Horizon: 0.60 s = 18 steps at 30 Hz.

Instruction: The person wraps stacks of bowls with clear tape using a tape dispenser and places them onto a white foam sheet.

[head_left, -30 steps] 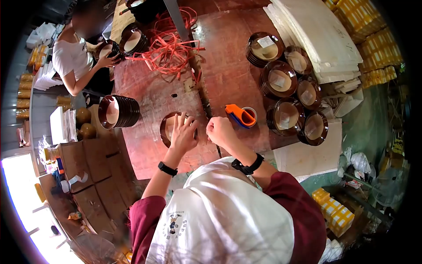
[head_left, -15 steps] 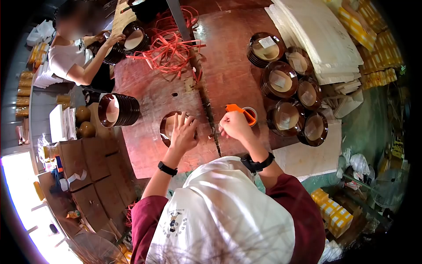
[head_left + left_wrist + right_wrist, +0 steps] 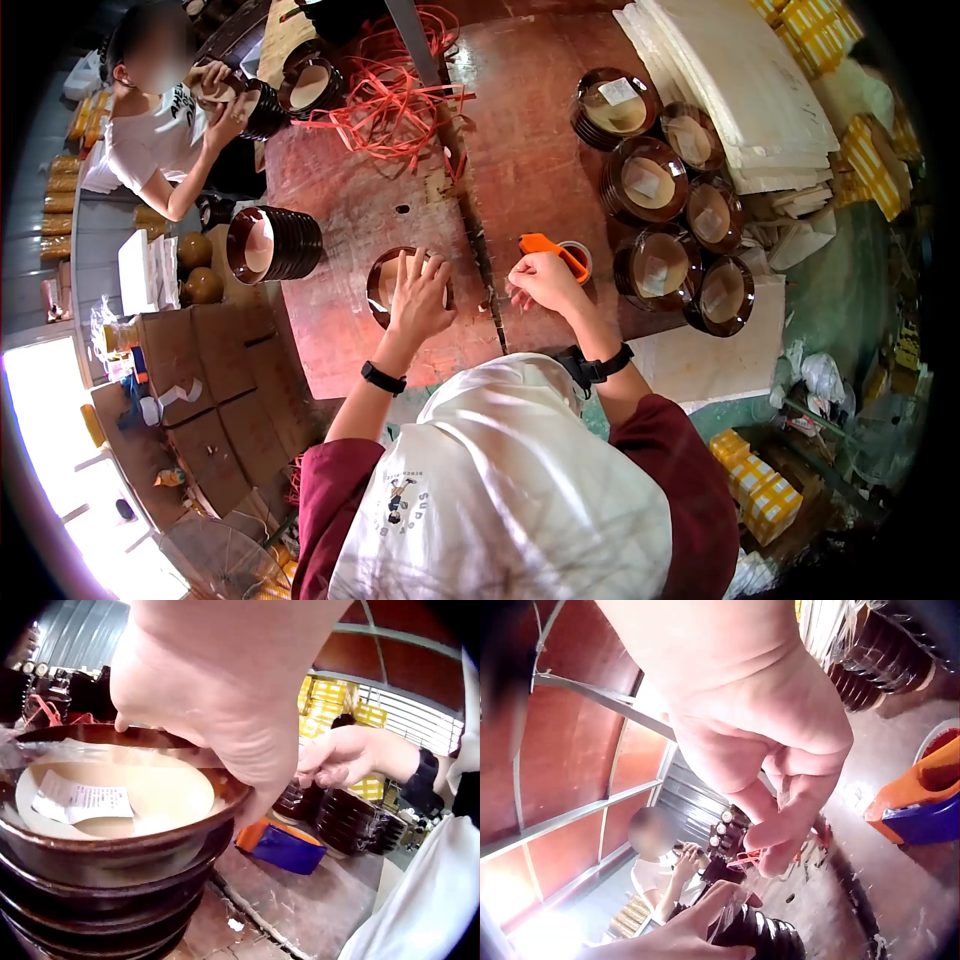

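My left hand (image 3: 420,300) lies with fingers spread over the right side of a brown bowl stack (image 3: 380,286) near the table's front edge. In the left wrist view the top bowl (image 3: 127,841) holds a printed label (image 3: 81,799), and clear film (image 3: 161,756) crosses its rim under the hand. The right hand (image 3: 547,283) is raised to the right of the stack; its thumb and fingers pinch what looks like a clear strip (image 3: 784,792), hard to make out. Just behind that hand lies an orange and blue tape dispenser (image 3: 540,243), touched by neither hand.
Several labelled bowl stacks (image 3: 645,180) stand at the right beside white foam sheets (image 3: 735,90). Another stack (image 3: 290,243) leans at the left. Red straps (image 3: 385,110) lie tangled at the back. A person (image 3: 150,150) at the far left handles a bowl.
My right hand has moved right, away from the left hand and close to the dispenser. The left hand has stayed on the bowl. The person at the far left has lifted a bowl.
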Motion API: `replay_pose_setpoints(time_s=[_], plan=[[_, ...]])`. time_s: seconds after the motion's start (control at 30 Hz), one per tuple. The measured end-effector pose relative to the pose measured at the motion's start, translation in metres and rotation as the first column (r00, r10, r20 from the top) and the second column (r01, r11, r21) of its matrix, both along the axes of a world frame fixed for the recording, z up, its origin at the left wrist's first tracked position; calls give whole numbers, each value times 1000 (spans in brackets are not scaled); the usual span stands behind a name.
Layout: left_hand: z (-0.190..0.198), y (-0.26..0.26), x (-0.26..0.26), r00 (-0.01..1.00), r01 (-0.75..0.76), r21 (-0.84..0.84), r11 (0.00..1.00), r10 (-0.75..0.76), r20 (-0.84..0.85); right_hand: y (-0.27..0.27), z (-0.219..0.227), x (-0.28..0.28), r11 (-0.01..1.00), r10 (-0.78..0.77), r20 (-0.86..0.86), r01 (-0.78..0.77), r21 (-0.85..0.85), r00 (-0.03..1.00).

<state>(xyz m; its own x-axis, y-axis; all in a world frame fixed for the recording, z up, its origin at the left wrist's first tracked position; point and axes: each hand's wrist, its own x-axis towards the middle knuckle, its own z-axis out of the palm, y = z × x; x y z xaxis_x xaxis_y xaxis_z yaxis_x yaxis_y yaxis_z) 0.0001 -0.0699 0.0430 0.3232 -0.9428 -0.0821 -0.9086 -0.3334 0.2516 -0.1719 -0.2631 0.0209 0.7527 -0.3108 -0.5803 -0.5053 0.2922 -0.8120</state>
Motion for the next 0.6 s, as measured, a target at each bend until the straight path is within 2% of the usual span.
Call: replay_pose_setpoints(time_s=[0.1,0.27,0.33,0.6], plan=[[0,4,1,1000,15,-41,999,-15,-15,2,-8,-3,998,-12,23,10,54,1000],[3,-2,4,998,52,0,999,-52,34,2,-9,-6,992,-35,34,30,124,999],[0,-4,5,996,76,-20,997,-75,43,2,-8,-5,995,-23,37,19,102,999],[-5,-10,2,965,139,147,979,-167,200,3,-13,-5,999,-3,80,-1,47,997]])
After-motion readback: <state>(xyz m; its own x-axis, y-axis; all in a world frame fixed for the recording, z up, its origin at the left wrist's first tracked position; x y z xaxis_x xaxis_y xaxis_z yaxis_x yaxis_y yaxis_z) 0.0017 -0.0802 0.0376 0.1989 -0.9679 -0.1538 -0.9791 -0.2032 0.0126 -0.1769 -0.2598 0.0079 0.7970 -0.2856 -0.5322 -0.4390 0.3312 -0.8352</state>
